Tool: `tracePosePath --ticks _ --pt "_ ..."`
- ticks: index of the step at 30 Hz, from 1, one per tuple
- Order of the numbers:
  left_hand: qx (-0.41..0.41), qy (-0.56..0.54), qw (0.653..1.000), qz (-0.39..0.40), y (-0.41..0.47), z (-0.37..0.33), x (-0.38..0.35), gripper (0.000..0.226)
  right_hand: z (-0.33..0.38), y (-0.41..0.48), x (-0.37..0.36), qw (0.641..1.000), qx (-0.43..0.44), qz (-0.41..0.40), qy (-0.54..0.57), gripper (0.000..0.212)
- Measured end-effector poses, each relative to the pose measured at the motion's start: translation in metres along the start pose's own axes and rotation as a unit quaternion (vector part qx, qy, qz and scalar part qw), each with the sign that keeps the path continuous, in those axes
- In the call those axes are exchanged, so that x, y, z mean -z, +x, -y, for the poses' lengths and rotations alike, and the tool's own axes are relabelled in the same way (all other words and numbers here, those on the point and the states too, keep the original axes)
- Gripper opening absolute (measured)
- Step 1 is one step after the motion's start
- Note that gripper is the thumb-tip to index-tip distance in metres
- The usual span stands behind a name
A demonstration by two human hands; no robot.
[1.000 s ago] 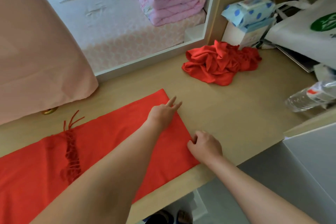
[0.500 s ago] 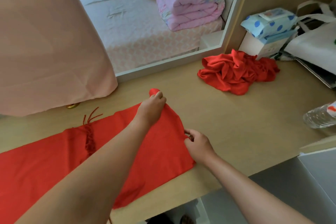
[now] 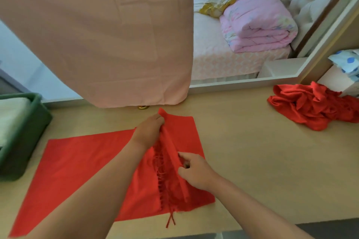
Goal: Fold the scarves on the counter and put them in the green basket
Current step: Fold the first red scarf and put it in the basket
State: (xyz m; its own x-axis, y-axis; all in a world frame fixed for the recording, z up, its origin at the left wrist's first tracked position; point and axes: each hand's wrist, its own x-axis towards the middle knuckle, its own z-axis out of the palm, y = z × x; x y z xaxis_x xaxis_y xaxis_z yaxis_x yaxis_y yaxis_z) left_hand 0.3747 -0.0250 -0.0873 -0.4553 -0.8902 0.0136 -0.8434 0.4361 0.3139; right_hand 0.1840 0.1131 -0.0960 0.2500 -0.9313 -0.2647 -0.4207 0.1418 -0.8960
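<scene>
**Item:** red scarf (image 3: 83,161), lying flat on the counter (image 3: 262,161) from 6 to 8 o'clock of the view. Its right end stands up as a loose flap over the fringe (image 3: 161,172).

**Hands:** apart, each clamped on the scarf. The left hand (image 3: 149,132) pinches the flap's far corner. The right hand (image 3: 196,172) pinches its near edge.

**Step in hand (judged):** folding the end across.
- Keep the flap's edge taut between the two pinches.
- Lay it so that the long edges line up.
- Let the fringe end up covered rather than trailing out at 6 o'clock.
- Press flat outward from the crease before letting go.

**Also to do:** crumpled scarf (image 3: 310,106), in a heap at 3 o'clock, well apart and not yet folded.

**Destination:** green basket (image 3: 25,141) at 9 o'clock, just beside the flat scarf's left end.

**Hidden or unclear:**
- The basket is cut off by the frame. Something pale lies inside it, of a kind that cannot be told.
- The left forearm covers the scarf's middle.
- The scarf's near left corner runs out of view at 7 o'clock.
- The right fingertips are buried in cloth.
- A hanging pink cloth (image 3: 106,35) at 11 o'clock screens the back of the counter, and the small brassy object (image 3: 143,107) under its hem cannot be identified
</scene>
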Motion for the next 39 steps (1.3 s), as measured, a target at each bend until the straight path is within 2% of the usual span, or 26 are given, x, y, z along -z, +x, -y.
tracePosePath --ticks 3,6,9,11,12,14,16,17,20,23,26,30,35,37,39 --pt "0.023 -0.039 0.999 0.011 -0.022 0.039 0.005 0.032 0.014 0.017 -0.04 1.0 0.001 0.021 -0.017 0.037" --pt "0.048 -0.037 0.995 0.075 -0.038 0.075 -0.005 0.038 0.017 0.03 -0.08 0.997 -0.034 0.017 -0.06 0.054" --pt "0.044 0.067 0.985 0.154 -0.051 0.094 -0.013 0.045 0.016 0.036 -0.111 0.993 -0.094 0.034 -0.067 0.063" --pt "0.03 0.127 0.979 0.156 -0.059 0.1 -0.017 0.046 0.016 0.04 -0.122 0.988 -0.111 0.037 -0.101 0.055" --pt "0.028 0.123 0.983 0.136 -0.065 0.1 -0.018 0.048 0.015 0.042 -0.123 0.982 -0.1 0.016 -0.158 0.047" --pt "0.016 0.086 0.994 0.064 -0.077 0.096 -0.024 0.05 0.01 0.046 -0.119 0.952 -0.064 -0.058 -0.294 0.036" --pt "-0.017 0.083 0.996 0.012 -0.088 0.091 -0.034 0.046 0.004 0.049 -0.108 0.918 -0.062 -0.097 -0.38 0.041" --pt "-0.029 0.087 0.995 0.03 -0.092 0.088 -0.039 0.049 -0.001 0.049 -0.102 0.907 -0.078 -0.091 -0.404 0.047" --pt "-0.02 0.108 0.979 0.169 -0.103 0.08 -0.054 0.078 -0.02 0.042 -0.081 0.893 -0.158 -0.011 -0.422 0.074" --pt "-0.01 0.126 0.965 0.229 -0.105 0.068 -0.064 0.098 -0.039 0.025 -0.064 0.881 -0.207 0.036 -0.425 0.089" --pt "-0.018 0.126 0.964 0.233 -0.098 0.047 -0.073 0.105 -0.051 0.006 -0.048 0.877 -0.242 0.025 -0.414 0.092" --pt "-0.02 0.078 0.972 0.222 -0.088 0.012 -0.086 0.111 -0.065 -0.013 -0.021 0.864 -0.283 -0.008 -0.416 0.085" --pt "-0.035 0.087 0.971 0.218 -0.086 -0.035 -0.106 0.106 -0.08 -0.031 0.021 0.824 -0.325 -0.041 -0.463 0.084" --pt "-0.033 0.089 0.97 0.223 -0.084 -0.05 -0.113 0.108 -0.083 -0.032 0.026 0.82 -0.296 -0.064 -0.487 0.083" --pt "-0.026 0.091 0.968 0.231 -0.08 -0.062 -0.117 0.111 -0.085 -0.031 0.023 0.846 -0.217 -0.071 -0.482 0.083"
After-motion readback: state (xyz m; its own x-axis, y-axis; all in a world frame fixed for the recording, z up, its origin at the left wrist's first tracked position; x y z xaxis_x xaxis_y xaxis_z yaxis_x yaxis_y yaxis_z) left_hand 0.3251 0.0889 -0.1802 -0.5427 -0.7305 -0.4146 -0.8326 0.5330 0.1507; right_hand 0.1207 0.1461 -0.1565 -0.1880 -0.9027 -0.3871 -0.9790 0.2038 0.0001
